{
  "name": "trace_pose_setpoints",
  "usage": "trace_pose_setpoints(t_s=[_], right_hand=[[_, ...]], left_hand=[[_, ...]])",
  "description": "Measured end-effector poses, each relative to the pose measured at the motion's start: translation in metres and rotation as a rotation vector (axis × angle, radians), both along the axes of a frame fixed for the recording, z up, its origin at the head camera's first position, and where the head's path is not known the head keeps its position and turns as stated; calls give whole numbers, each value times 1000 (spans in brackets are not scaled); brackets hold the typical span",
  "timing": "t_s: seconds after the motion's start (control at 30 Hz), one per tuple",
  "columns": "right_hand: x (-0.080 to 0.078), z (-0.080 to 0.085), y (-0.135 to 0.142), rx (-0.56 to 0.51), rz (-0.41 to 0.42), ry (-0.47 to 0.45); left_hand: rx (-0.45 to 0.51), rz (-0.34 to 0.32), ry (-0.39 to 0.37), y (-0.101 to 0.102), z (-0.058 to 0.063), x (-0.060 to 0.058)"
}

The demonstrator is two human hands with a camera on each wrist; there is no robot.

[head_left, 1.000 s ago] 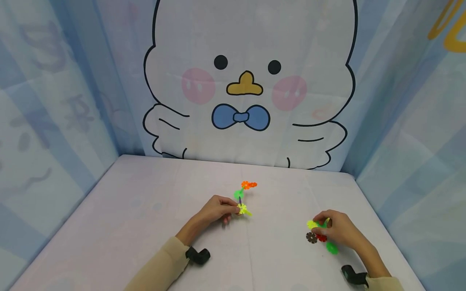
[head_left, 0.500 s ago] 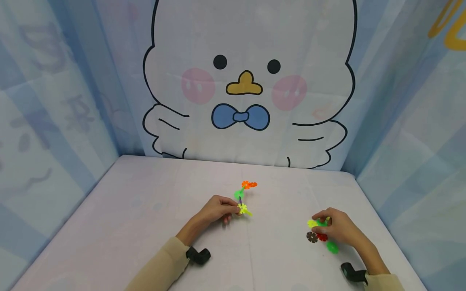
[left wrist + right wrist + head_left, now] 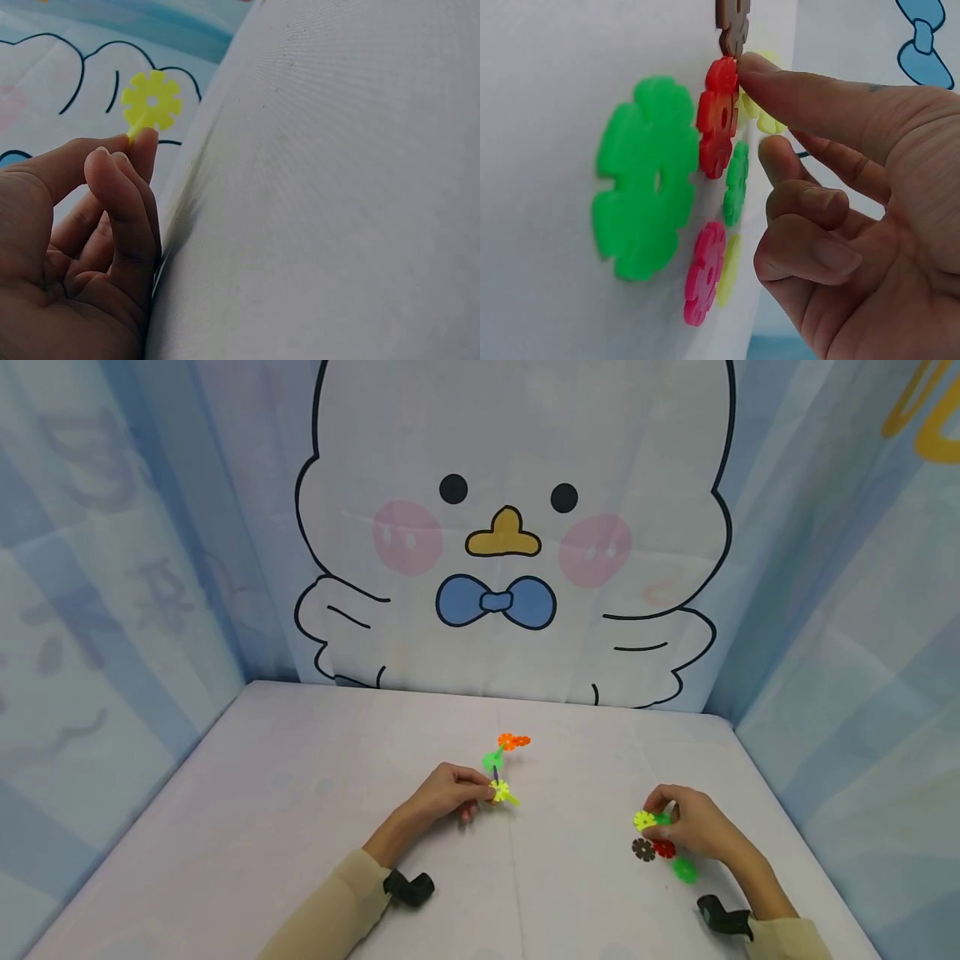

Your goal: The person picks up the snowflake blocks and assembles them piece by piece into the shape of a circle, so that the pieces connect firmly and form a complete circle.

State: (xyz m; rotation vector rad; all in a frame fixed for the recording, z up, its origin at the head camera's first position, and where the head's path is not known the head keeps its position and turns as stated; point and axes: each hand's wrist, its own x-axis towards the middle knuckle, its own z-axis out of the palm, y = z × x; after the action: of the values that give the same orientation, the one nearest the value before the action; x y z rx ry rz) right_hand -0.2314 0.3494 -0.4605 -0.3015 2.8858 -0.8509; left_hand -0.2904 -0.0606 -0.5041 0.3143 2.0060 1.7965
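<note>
My left hand pinches a yellow flower-shaped plastic disc between thumb and index finger. Another yellow disc juts from it beyond the fingertips. A purple disc, seen edge-on, a green disc and orange discs run on from it in what looks like one joined chain. On the right, my right hand pinches a loose yellow disc between thumb and index finger, just above the table. Under and around that hand lie a red disc, a brown disc and green discs.
Beside the right hand's green pieces lie a pink disc and a further yellow piece. The white-covered table ends at a cloth backdrop with a cartoon bird. Hanging cloths flank both sides.
The right hand has shifted slightly, and the yellow disc at its fingertips has tipped up to face the head camera. Left hand and chain have stayed in place.
</note>
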Motion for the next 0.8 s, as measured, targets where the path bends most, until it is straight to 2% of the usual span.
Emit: trace_pose_setpoints(t_s=[0.37, 0.6, 0.8], right_hand=[[-5, 3, -3, 25, 33, 2], [-8, -1, -19, -166, 41, -114], [-13, -7, -46, -246, 26, -171]], left_hand=[[4, -1, 3, 1, -1, 0], [11, -4, 9, 1, -1, 0], [10, -7, 13, 0, 0, 0]])
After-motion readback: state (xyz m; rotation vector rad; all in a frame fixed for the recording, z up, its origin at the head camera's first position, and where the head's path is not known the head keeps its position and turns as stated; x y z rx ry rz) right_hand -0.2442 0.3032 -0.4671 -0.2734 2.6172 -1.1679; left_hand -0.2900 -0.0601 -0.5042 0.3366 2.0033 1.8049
